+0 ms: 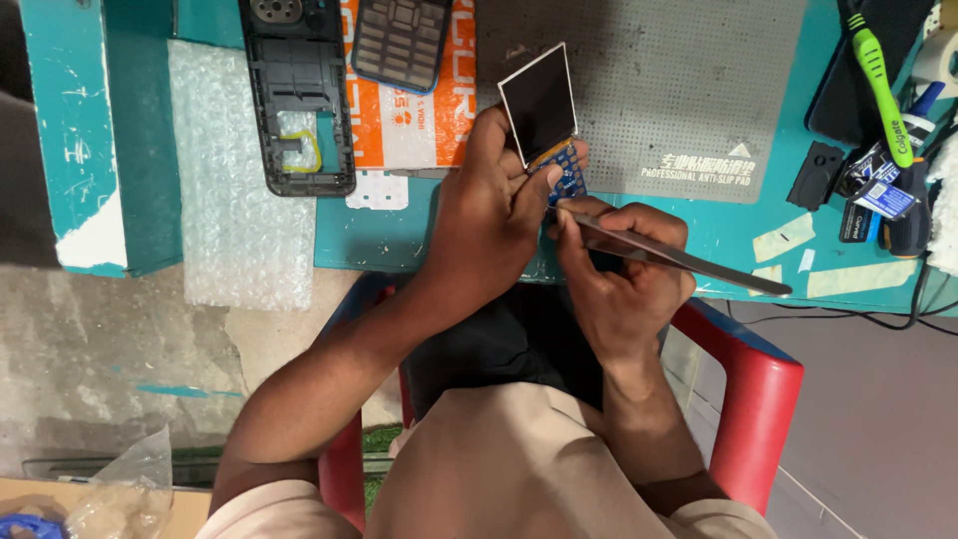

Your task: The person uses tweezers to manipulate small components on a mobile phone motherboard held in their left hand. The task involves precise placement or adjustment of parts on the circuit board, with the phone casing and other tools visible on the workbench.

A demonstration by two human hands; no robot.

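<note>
Left hand [494, 215] pinches a small blue circuit board [569, 175] with its dark display screen [539, 102] flipped up, held just above the table edge. Right hand [624, 265] closed around metal tweezers [679, 257], tip touching the board's lower edge near the left thumb. To do this well: keep the board steady, tweezers' tip low and light, clear of the screen's ribbon. Around: grey perforated mat [679, 90] behind the board, black phone back shell [297, 95] and keypad frame [399, 40] on an orange packet [419, 130] to the left, bubble wrap [235, 190] further left, green-handled toothbrush [883, 85] right. Left thumb partly hides the contact spot. Red chair [758, 399] below.
</note>
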